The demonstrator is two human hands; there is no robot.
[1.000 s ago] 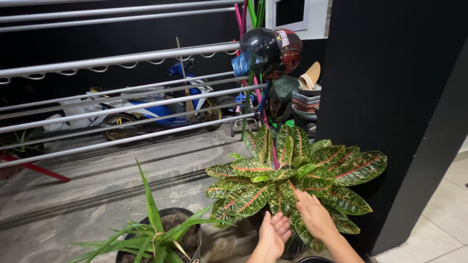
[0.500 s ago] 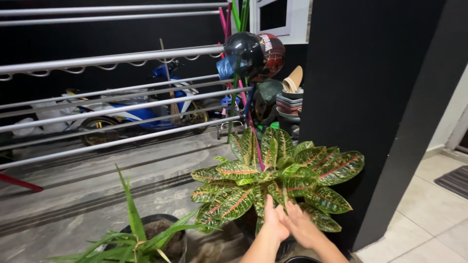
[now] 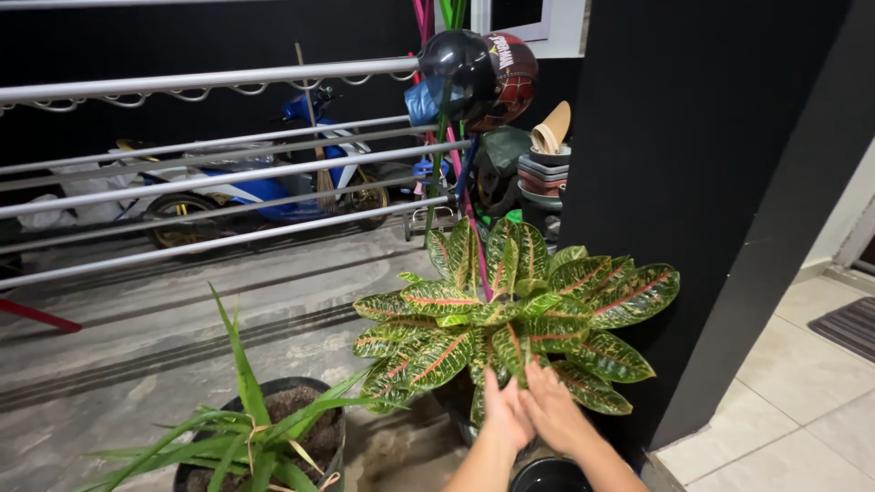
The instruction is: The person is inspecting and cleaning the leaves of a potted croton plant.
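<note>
Where both hands meet, at the croton [image 3: 510, 319] front edge: left hand [image 3: 504, 415] & right hand [image 3: 553, 412] open, fingers extended, touching lower leaves, gripping nothing. Croton stands in dark pot [image 3: 547, 474] against black pillar [image 3: 693, 182]. Grassy plant [image 3: 260, 437] in 2nd pot to left, apart. Rails [image 3: 228, 173], scooter [image 3: 255, 187], helmets [image 3: 474, 68] behind.

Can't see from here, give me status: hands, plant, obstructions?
Left hand and right hand open, against croton leaves. Grassy potted plant stands left, apart.
</note>
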